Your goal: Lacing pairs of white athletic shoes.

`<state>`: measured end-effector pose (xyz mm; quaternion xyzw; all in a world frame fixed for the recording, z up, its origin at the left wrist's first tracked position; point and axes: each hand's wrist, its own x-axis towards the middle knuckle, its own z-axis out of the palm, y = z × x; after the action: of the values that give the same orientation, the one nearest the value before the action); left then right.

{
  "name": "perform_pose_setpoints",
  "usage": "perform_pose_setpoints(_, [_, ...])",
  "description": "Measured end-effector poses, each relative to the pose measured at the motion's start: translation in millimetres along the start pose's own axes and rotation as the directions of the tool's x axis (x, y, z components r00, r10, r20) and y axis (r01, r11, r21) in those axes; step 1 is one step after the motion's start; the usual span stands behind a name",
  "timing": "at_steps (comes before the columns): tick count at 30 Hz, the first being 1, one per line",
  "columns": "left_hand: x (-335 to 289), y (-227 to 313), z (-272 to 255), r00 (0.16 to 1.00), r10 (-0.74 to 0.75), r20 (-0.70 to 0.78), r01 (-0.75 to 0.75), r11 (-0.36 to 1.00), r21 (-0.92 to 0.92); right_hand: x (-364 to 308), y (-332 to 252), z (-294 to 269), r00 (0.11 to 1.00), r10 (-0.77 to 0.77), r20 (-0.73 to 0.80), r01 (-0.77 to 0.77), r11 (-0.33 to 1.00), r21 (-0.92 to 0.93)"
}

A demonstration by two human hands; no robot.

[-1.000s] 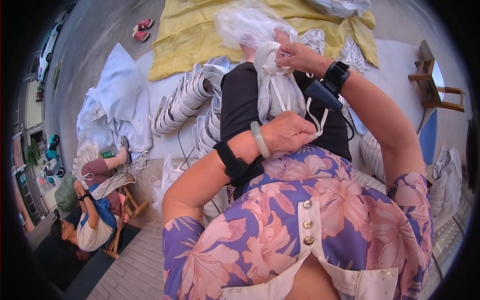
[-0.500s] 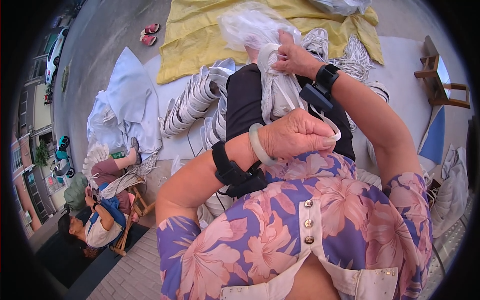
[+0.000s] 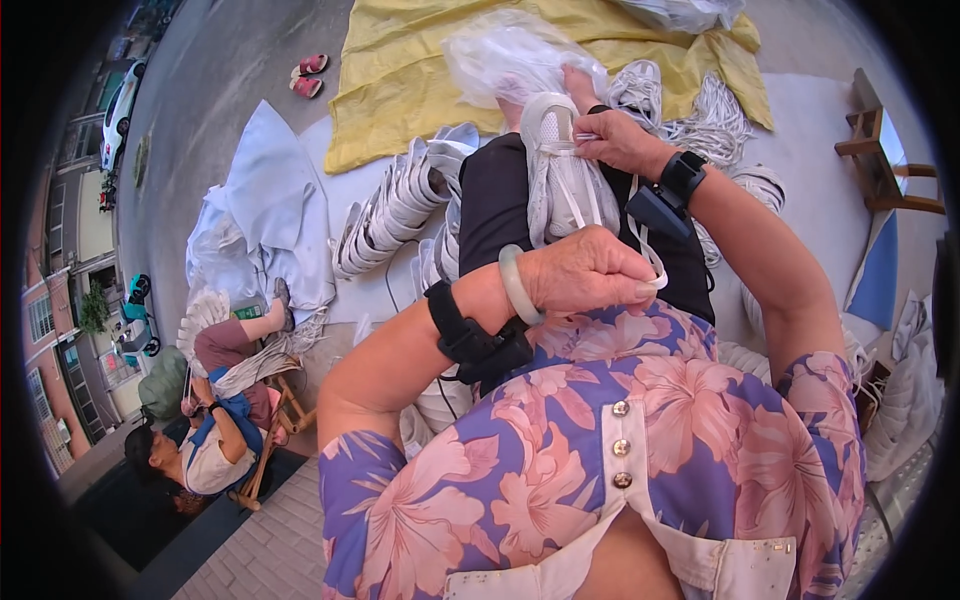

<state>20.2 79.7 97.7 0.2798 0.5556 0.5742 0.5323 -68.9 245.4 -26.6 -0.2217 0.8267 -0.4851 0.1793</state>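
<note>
Now I'm watching the left hand (image 3: 590, 270) gripping white shoelace (image 3: 656, 281) below the mesh sneaker (image 3: 547, 195), the right hand (image 3: 622, 143) pinching more beside it.

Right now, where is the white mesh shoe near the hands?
In the head view, the shoe lies above and slightly right of centre, on black trousers, with the right hand at its upper right and the left hand below.

The shoe (image 3: 548, 205) lies between the legs (image 3: 490, 210), stacked uppers (image 3: 385, 228) to its left, a chair (image 3: 868, 112) far right, a tarp (image 3: 400, 95) beyond
</note>
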Motion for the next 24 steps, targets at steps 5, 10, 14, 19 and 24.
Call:
perform_pose_setpoints(5, [0, -2, -2, 0.998, 0.055, -0.002, -0.055, 0.998, 0.018, -4, -3, -6, 0.987, 0.139, 0.077, -0.152, 0.966, 0.21])
perform_pose_setpoints(10, [2, -4, 1, 0.992, 0.127, -0.005, -0.126, 0.988, 0.092, 1, 3, -9, 0.965, 0.23, 0.129, -0.26, 0.911, 0.319])
perform_pose_setpoints(14, [-4, 8, -4, 0.999, 0.019, -0.045, -0.009, 0.977, 0.213, 19, -10, -7, 0.955, 0.293, 0.054, -0.298, 0.941, 0.161])
perform_pose_setpoints(19, [8, 12, -2, 0.95, 0.287, -0.127, -0.284, 0.958, 0.041, 29, 8, 9, 0.972, 0.179, -0.153, -0.213, 0.945, -0.247])
perform_pose_setpoints(24, [2, 33, 22, 0.923, 0.381, 0.058, -0.383, 0.89, 0.247, 25, 12, 15, 0.964, 0.041, -0.264, -0.13, 0.936, -0.328])
